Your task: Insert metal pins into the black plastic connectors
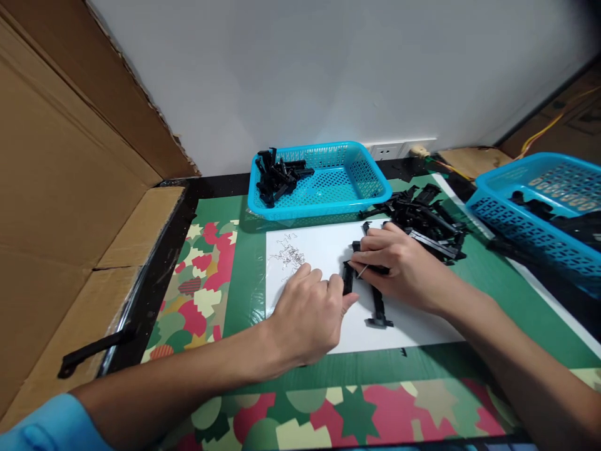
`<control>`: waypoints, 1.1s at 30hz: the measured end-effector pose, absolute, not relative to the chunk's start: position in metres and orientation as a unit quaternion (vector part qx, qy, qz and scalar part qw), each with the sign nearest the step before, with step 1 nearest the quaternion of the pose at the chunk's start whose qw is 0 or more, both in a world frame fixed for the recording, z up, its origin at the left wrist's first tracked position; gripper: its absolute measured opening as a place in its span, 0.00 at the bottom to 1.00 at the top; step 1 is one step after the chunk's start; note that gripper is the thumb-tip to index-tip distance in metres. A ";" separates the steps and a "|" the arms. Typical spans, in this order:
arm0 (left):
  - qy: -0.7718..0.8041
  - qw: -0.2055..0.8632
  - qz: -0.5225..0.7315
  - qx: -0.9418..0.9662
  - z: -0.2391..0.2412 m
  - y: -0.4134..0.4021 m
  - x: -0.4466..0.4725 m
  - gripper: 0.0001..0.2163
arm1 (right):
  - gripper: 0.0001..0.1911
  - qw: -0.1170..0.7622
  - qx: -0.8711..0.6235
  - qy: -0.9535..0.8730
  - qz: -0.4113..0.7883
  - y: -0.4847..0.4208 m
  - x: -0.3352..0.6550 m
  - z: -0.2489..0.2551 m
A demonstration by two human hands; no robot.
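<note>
My left hand (310, 313) is closed around a short black plastic part (348, 279) above the white sheet (323, 241). Close beside it, my right hand (399, 266) pinches a thin pale metal tool (362, 271) whose tip slants toward that part; most of the tool is hidden by the fingers. Under the right hand lies a longer black plastic piece (378, 307) with a wider foot at its near end. Left of the hands, thin bent wire pieces (290, 255) are scattered on the sheet.
A blue basket (319, 212) at the back holds black parts (277, 178). More black parts are heaped (427, 216) right of the sheet. Another blue basket (526, 232) stands at the far right. Cardboard (61, 156) walls the left, with a black strip (94, 351) near it.
</note>
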State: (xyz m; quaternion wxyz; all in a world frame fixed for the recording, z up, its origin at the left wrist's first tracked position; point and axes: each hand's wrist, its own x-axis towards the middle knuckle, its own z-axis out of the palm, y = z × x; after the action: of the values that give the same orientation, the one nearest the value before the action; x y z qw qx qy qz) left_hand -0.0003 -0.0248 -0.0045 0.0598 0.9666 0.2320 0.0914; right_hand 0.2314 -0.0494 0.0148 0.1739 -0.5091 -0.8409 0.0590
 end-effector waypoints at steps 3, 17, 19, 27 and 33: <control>0.236 0.056 0.096 0.965 -0.004 -0.025 0.000 0.19 | 0.14 0.163 -0.518 -0.835 0.087 -0.052 0.235 0.022; 0.269 0.082 0.110 0.953 -0.003 -0.023 0.003 0.21 | 0.14 0.389 -0.596 -0.692 0.122 -0.056 0.251 0.027; 0.276 0.089 0.108 0.951 -0.001 -0.022 0.003 0.22 | 0.09 0.459 -0.611 -0.624 0.165 -0.054 0.242 0.023; 0.280 0.097 0.119 0.948 -0.004 -0.021 0.003 0.22 | 0.16 0.489 -0.591 -0.553 0.324 -0.046 0.209 0.011; 0.271 0.090 0.115 0.951 -0.004 -0.021 0.003 0.22 | 0.12 0.463 -0.606 -0.566 0.313 -0.046 0.212 0.002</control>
State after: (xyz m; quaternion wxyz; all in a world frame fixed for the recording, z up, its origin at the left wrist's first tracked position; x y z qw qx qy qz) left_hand 0.0030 -0.0211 -0.0043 0.0895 0.9514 0.2714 0.1146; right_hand 0.2118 -0.0455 0.0021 0.4633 -0.6059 -0.5661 0.3127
